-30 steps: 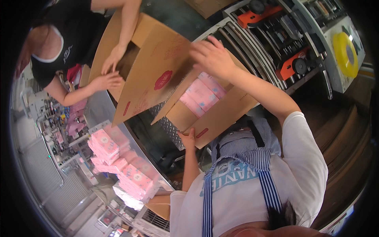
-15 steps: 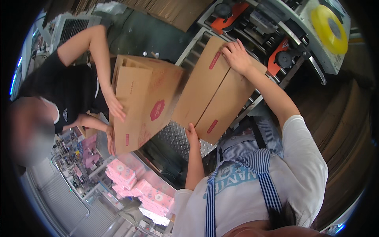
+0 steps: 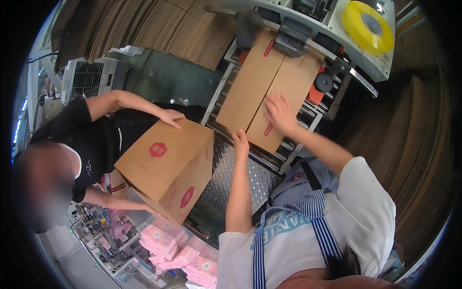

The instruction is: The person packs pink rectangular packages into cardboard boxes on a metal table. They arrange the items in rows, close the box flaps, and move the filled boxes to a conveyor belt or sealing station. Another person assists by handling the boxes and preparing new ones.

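Observation:
A brown cardboard carton (image 3: 252, 86) with its two top flaps folded down lies on a roller conveyor (image 3: 308, 115), its far end under a dark part of the taping machine (image 3: 292, 38). My left hand (image 3: 239, 140) rests against the carton's near edge, fingers up and not wrapped round it. My right hand (image 3: 280, 115) is over the right flap with fingers spread, slightly blurred; whether it touches the flap I cannot tell. At the left, a co-worker's hands (image 3: 172, 117) hold a second carton (image 3: 163, 149), tilted, with red printed emblems.
A yellow tape roll (image 3: 368, 26) is mounted on the machine at the far right. Flattened cardboard (image 3: 159, 24) stands stacked at the back, with more brown sheets (image 3: 409, 159) on the right. Pink packs (image 3: 159, 243) lie at the lower left. A diamond-plate metal surface (image 3: 240, 168) lies below the conveyor.
The carton at my hands has moved away from me along the rollers, under the machine. My right hand has come back from its far end to the near flap. The co-worker's carton has turned.

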Demonstrator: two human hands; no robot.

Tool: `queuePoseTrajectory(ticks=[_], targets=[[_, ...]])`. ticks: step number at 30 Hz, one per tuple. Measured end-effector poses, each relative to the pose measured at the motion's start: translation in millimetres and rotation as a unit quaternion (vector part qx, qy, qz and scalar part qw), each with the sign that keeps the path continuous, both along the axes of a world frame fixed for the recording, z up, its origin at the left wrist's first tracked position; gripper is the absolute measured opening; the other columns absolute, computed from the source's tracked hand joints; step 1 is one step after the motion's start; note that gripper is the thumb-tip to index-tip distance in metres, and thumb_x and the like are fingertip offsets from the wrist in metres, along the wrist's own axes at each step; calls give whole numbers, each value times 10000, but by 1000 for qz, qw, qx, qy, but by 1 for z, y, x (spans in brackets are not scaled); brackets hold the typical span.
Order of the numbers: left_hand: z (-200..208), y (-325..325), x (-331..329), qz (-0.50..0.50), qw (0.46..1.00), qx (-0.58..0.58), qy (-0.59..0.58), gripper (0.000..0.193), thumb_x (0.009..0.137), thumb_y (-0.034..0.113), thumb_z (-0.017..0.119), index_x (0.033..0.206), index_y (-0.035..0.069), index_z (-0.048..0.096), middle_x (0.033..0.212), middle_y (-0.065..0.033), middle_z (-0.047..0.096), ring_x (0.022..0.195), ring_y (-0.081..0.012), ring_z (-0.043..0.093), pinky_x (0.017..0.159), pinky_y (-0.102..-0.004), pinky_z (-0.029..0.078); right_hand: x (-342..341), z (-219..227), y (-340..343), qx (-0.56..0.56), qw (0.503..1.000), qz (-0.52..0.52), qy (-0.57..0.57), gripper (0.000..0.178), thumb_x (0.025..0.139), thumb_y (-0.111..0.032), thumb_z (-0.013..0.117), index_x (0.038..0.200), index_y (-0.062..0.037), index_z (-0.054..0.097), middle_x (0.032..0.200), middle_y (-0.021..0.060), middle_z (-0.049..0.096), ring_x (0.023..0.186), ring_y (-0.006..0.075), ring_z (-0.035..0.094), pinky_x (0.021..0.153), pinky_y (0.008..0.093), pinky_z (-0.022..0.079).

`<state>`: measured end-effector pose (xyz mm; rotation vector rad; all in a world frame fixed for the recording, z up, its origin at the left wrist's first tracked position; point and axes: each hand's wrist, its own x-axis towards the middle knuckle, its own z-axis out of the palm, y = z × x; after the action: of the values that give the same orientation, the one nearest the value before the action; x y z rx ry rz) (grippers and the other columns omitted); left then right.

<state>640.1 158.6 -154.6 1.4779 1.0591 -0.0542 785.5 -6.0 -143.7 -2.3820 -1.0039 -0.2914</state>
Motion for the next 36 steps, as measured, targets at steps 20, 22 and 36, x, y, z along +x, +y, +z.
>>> queuePoseTrajectory(ticks=[20, 22, 36], targets=[[-91, -59, -317, -150, 957, -89, 230, 515, 852, 267, 599, 1306, 60, 472, 1002, -110, 644, 765, -192, 643, 595, -298, 491, 74, 163, -142, -61, 983, -87, -149, 324, 677, -55, 661, 996, -106, 641, 1139, 98, 577, 1095, 289, 528, 958, 419, 401], [-90, -48, -344, -71, 970, -121, 198, 479, 829, 222, 613, 1251, 19, 514, 951, -114, 650, 690, -204, 636, 566, -305, 499, 78, 220, -215, -119, 916, -262, -279, 271, 711, -77, 636, 980, -107, 650, 1102, 87, 584, 1043, 273, 544, 877, 402, 431], [-120, -35, -511, -21, 926, -373, 52, 192, 890, 196, 545, 951, 17, 577, 738, -56, 594, 599, -154, 575, 495, -263, 451, -85, 421, -491, -343, 576, -720, -180, 213, 832, -258, 591, 966, -101, 644, 978, 104, 674, 924, 270, 653, 740, 395, 528]])
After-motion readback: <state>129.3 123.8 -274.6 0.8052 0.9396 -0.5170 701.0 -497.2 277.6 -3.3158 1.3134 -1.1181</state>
